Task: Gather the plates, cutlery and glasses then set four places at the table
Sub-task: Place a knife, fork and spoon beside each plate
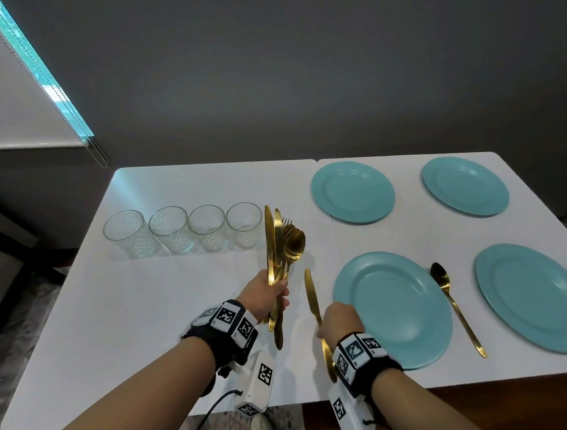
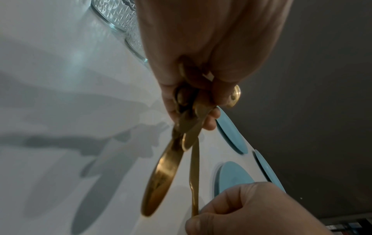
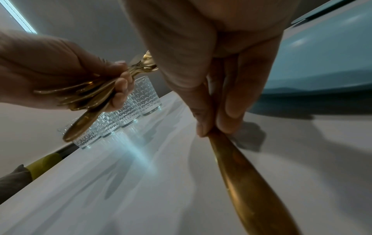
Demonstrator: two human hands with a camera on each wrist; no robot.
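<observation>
Several teal plates lie on the white table (image 1: 174, 301); the nearest plate (image 1: 391, 309) has a gold spoon (image 1: 457, 307) on its right. My left hand (image 1: 270, 295) grips a bundle of gold cutlery (image 1: 282, 244) upright above the table, seen from below as handles (image 2: 167, 171) in the left wrist view. My right hand (image 1: 337, 321) pinches a single gold knife (image 1: 312, 297) by its handle just left of the nearest plate, blade pointing away; whether it touches the table I cannot tell. The right wrist view shows the knife handle (image 3: 241, 174) between thumb and fingers (image 3: 231, 103).
Several patterned clear glasses (image 1: 181, 228) stand in a row on the left half of the table. Other plates sit at the far middle (image 1: 353, 192), far right (image 1: 465, 185) and near right (image 1: 532, 297). A grey wall rises behind the table, and a window blind (image 1: 27, 106) hangs at the left.
</observation>
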